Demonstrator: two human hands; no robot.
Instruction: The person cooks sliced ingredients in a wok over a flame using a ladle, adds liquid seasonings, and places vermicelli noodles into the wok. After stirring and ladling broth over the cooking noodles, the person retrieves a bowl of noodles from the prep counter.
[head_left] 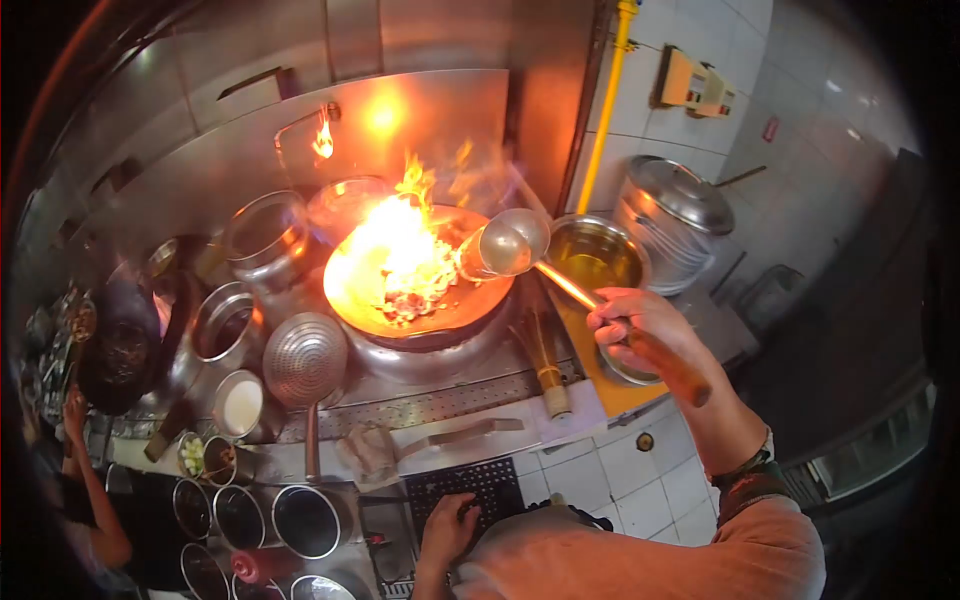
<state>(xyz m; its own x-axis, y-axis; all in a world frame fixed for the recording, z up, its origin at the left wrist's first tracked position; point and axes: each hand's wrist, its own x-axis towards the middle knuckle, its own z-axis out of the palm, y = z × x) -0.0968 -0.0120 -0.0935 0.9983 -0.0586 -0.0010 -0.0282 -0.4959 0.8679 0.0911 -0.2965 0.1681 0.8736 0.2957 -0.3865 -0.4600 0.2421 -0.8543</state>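
Steel range point(440, 395), pale tiled wall point(655, 120) and yellow pipe point(604, 120) at one o'clock. Wok point(487, 306), one, on the range near twelve o'clock: round, orange-lit, food point(408, 302) under tall flames point(405, 235). Ladle point(568, 284), one: metal, wooden grip, bowl over the wok's three o'clock side; right hand point(645, 328) closed round its handle. Left hand point(450, 528), six o'clock: partly curled, contents unclear. Food mostly lost in glare; co-worker point(97, 490) cut off, eight o'clock.

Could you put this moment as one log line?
right hand: holds ladle | ladle: bowl at wok rim | wok: flames over food | left hand: near black perforated panel
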